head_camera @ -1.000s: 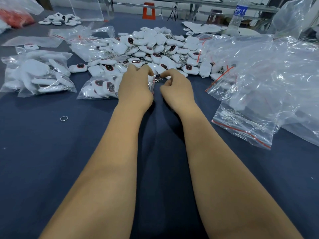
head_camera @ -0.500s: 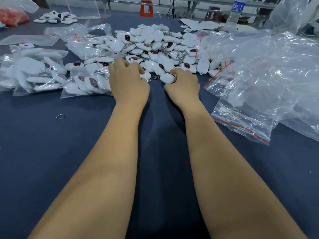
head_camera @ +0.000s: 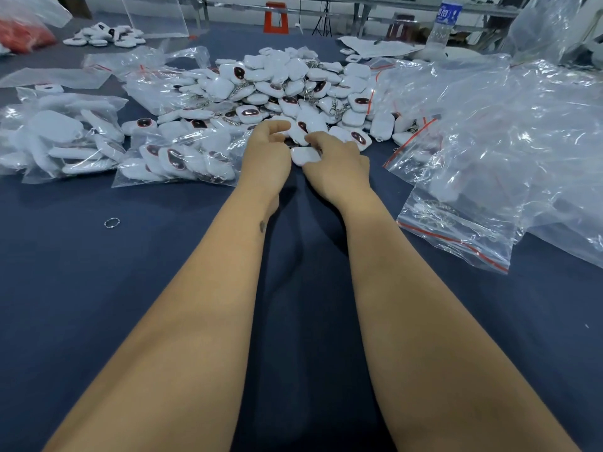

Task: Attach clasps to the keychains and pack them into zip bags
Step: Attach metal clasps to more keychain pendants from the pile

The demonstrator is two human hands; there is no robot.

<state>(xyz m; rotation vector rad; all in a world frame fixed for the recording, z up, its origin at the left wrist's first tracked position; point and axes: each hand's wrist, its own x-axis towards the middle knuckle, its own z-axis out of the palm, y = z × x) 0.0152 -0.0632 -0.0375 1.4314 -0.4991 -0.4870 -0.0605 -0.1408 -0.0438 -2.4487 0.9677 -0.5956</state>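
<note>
A big heap of white keychains (head_camera: 287,83), some with dark red oval faces and metal clasps, covers the middle of the blue table (head_camera: 98,272). At its near edge my right hand (head_camera: 336,168) grips one white keychain (head_camera: 305,155) between thumb and fingers. My left hand (head_camera: 266,154) is right beside it with fingers curled toward the same keychain; what its fingertips hold is hidden. A filled zip bag of keychains (head_camera: 176,161) lies just left of my left hand.
More filled bags (head_camera: 62,138) lie at the far left. Empty zip bags (head_camera: 515,132) are heaped on the right, with a small bag of metal clasps (head_camera: 453,230) in front. A loose key ring (head_camera: 112,222) lies at left. A water bottle (head_camera: 440,27) stands at the back.
My right hand has drawn one white keychain out of the heap's edge toward me. My left hand has turned inward and closed in on it.
</note>
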